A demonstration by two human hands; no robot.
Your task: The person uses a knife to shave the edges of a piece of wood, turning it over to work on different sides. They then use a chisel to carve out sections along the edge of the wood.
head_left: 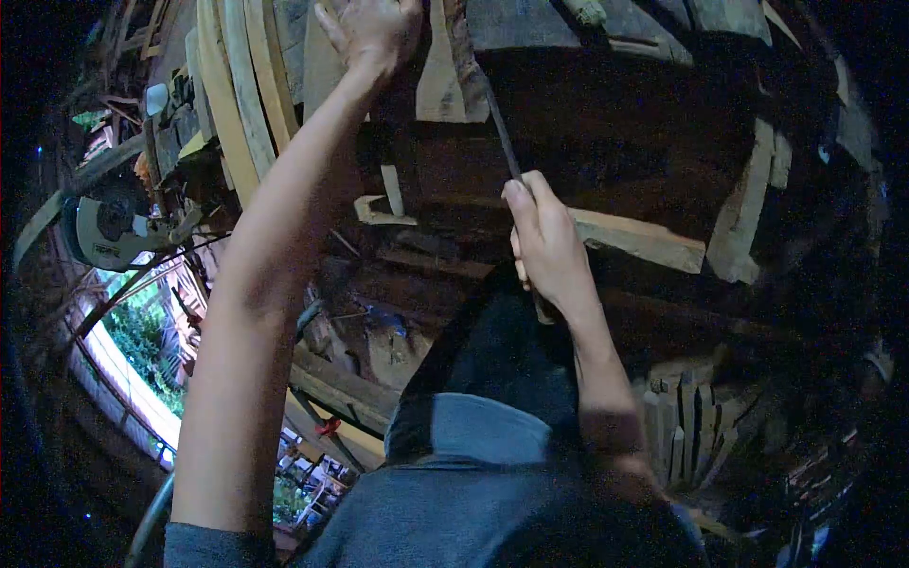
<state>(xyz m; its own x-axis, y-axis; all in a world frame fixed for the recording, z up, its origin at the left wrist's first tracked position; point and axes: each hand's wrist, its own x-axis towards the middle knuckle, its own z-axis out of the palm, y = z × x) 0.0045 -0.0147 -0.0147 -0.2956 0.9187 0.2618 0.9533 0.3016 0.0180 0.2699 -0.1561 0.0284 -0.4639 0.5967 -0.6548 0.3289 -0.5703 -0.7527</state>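
Observation:
My right hand is closed round a long, thin dark bar-like tool. Its brownish lower end sticks out below my fist, and its far end reaches up to a piece of wood at the bench edge. What kind of tool it is I cannot make out. At the top of the view, my left hand rests on or just over a board, thumb spread away from the fingers. The top edge cuts off some of its fingertips.
Long wooden strips lie to the left of my left forearm. A green power tool sits farther left. Under the bench are a wooden beam and an upright timber; several short offcuts stand at lower right.

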